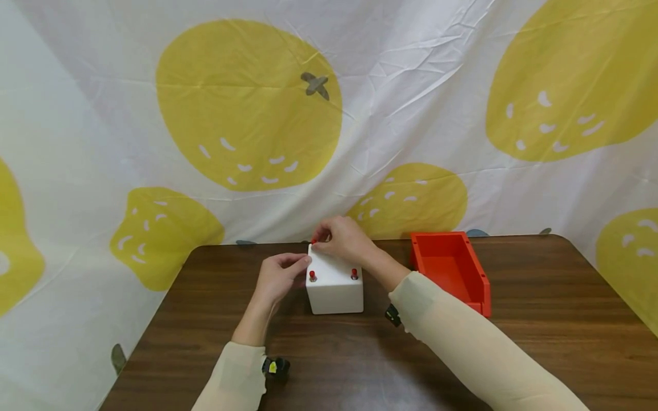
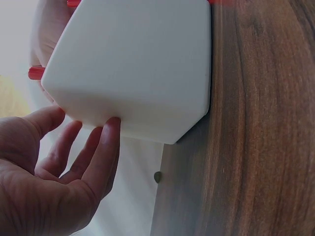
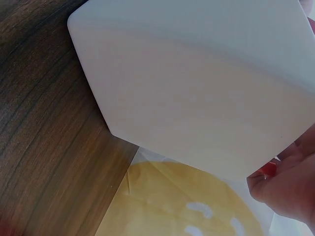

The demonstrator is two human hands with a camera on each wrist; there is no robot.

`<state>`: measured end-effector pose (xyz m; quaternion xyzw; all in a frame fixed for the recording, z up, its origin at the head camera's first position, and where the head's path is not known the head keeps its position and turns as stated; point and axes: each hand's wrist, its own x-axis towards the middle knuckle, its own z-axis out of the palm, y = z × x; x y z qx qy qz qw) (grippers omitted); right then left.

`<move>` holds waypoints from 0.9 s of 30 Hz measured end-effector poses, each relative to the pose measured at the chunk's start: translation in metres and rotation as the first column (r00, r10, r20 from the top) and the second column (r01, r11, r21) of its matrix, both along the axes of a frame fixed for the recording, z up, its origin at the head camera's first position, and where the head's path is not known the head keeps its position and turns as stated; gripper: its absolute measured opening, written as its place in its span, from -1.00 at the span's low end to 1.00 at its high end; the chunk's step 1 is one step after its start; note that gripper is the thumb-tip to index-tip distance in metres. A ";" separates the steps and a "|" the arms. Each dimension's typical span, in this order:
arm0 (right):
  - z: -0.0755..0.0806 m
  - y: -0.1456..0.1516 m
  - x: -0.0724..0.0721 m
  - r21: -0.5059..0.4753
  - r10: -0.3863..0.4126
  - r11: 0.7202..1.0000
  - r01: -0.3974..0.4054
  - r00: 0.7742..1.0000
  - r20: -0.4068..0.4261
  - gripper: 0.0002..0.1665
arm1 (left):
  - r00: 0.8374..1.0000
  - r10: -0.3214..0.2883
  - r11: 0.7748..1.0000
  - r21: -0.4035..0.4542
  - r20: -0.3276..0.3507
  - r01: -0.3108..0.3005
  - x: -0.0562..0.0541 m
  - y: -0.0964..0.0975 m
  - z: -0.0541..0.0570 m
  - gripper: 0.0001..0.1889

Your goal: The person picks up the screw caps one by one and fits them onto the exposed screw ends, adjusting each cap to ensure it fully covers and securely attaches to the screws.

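A white box (image 1: 335,298) stands upright on the table, with small red knobs (image 1: 312,276) on metal bases set near the corners of its top. At the back left corner my right hand (image 1: 343,238) pinches another red knob (image 3: 268,168) between thumb and fingertips; the fingers partly cover it. My left hand (image 1: 280,276) is at the box's left side. In the left wrist view its thumb meets the top edge, and the loosely extended fingers (image 2: 109,142) touch the side wall. The fourth top corner is hidden behind the right hand.
An open red bin (image 1: 452,271) stands right of the box, beyond the right forearm. The brown wooden table (image 1: 329,365) ends at the back against a white cloth (image 1: 390,114) with yellow fruit prints.
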<state>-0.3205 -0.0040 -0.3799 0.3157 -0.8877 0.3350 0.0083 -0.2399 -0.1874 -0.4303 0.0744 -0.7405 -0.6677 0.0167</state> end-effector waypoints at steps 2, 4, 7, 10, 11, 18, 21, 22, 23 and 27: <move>0.000 0.000 0.000 0.005 -0.001 1.000 0.001 1.000 -0.005 -0.90 | 1.000 -0.001 1.000 -0.001 -0.004 0.001 0.000 0.000 0.000 -0.71; 0.000 0.000 0.001 0.012 -0.006 1.000 0.006 1.000 -0.007 -0.90 | 1.000 -0.002 1.000 -0.002 -0.006 0.002 0.000 0.000 -0.001 -0.70; -0.001 0.000 0.001 0.016 -0.019 1.000 0.019 1.000 -0.011 -0.90 | 1.000 0.000 1.000 0.000 -0.005 0.000 0.000 0.001 -0.001 -0.69; -0.002 0.000 0.001 0.021 -0.036 0.999 0.036 0.999 -0.017 -0.89 | 1.000 -0.001 1.000 0.002 -0.005 0.001 -0.001 0.001 -0.001 -0.70; -0.003 -0.001 0.001 0.024 -0.041 0.999 0.042 0.999 -0.023 -0.89 | 1.000 -0.001 1.000 0.001 -0.005 0.001 -0.001 0.001 -0.001 -0.71; -0.004 -0.002 0.002 0.046 -0.059 0.997 0.062 0.995 -0.075 -0.88 | 1.000 0.001 1.000 -0.006 0.001 -0.001 -0.001 0.000 -0.001 -0.75; -0.006 -0.003 0.001 0.064 -0.060 0.996 0.067 0.992 -0.108 -0.88 | 1.000 0.000 1.000 0.000 0.005 0.000 -0.001 0.000 -0.001 -0.75; -0.006 -0.003 0.001 0.071 -0.059 0.995 0.067 0.991 -0.117 -0.88 | 1.000 -0.001 1.000 -0.001 0.003 0.001 -0.001 0.000 -0.001 -0.75; -0.006 -0.003 0.001 0.075 -0.058 0.995 0.068 0.991 -0.125 -0.89 | 1.000 0.000 1.000 0.001 0.004 0.000 -0.001 0.000 -0.001 -0.74; -0.006 -0.003 0.001 0.086 -0.054 0.994 0.067 0.988 -0.143 -0.88 | 1.000 -0.001 1.000 0.007 0.001 0.001 -0.001 0.000 -0.001 -0.72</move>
